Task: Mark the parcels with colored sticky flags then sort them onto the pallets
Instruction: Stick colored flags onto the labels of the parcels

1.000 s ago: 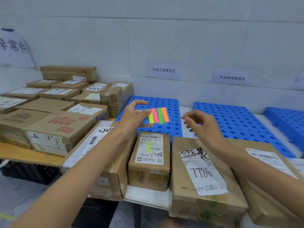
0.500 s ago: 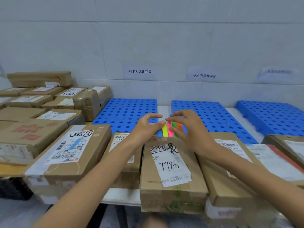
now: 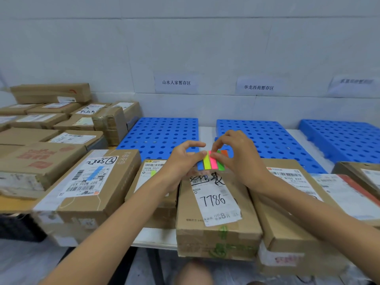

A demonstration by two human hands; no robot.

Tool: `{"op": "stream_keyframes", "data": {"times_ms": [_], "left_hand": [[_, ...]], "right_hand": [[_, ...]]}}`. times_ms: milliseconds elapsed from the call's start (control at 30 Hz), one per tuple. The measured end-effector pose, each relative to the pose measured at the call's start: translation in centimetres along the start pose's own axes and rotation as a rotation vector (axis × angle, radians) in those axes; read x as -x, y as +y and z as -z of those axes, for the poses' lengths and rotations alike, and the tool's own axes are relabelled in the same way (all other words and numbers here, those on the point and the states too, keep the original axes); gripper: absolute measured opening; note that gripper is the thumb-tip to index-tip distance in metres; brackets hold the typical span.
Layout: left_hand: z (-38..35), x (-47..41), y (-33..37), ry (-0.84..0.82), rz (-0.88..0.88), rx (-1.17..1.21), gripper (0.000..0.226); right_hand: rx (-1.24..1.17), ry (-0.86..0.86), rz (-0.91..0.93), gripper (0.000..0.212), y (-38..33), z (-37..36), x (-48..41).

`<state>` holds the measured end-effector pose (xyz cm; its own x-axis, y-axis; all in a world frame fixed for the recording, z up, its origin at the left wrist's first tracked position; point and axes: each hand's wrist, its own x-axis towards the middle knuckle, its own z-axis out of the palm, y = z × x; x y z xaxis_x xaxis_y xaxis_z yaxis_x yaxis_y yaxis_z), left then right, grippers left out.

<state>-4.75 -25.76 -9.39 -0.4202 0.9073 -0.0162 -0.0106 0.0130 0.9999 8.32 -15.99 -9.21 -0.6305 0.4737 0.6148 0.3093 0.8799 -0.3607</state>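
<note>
My left hand [image 3: 182, 161] pinches a pad of sticky flags [image 3: 209, 163] with blue, yellow, pink, green and orange strips. The fingertips of my right hand [image 3: 236, 155] rest on the pink and green strips at the pad's top. Both hands hover over the far end of a cardboard parcel [image 3: 216, 214] whose label reads 7786. To its left lies a small parcel [image 3: 152, 182] with a yellow-green flag, and further left a larger parcel [image 3: 88, 182] bearing a blue flag. Three blue perforated pallets [image 3: 158, 134] [image 3: 267, 138] [image 3: 341, 136] lie against the wall.
Many cardboard parcels [image 3: 51, 124] are stacked on the left table. More parcels [image 3: 298, 194] lie to the right of the 7786 box. Paper signs [image 3: 176, 82] hang on the wall above each pallet. The table's front edge runs under the near parcels.
My hands came together over the 7786 parcel; the right hand now touches the flag pad that the left hand was holding alone. The view shifted to the right.
</note>
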Motion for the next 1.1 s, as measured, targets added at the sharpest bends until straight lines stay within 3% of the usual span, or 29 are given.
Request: {"op": "stream_keyframes", "data": {"times_ms": [433,633,800,967,1100], "left_hand": [[1.7,0.4,-1.0,0.112,-0.036,-0.083,0.012],[1.6,1.0,-0.7,0.061,-0.012,0.016,0.006],[1.2,0.5,-0.4,0.155,0.006,0.003,0.022],[1.5,0.3,-0.5,0.202,-0.031,-0.039,0.005],[1.5,-0.2,-0.9,0.321,-0.063,-0.079,0.010]], "right_hand": [[-0.110,-0.071,0.026,0.005,-1.6,-0.3,0.6],[-0.138,-0.075,0.029,0.003,-2.0,-0.2,0.5],[-0.136,-0.039,0.089,0.004,-2.3,-0.2,0.5],[-0.062,-0.025,0.173,0.007,-2.6,-0.5,0.5],[-0.050,-0.047,0.178,0.007,-2.6,-0.3,0.9]]}}
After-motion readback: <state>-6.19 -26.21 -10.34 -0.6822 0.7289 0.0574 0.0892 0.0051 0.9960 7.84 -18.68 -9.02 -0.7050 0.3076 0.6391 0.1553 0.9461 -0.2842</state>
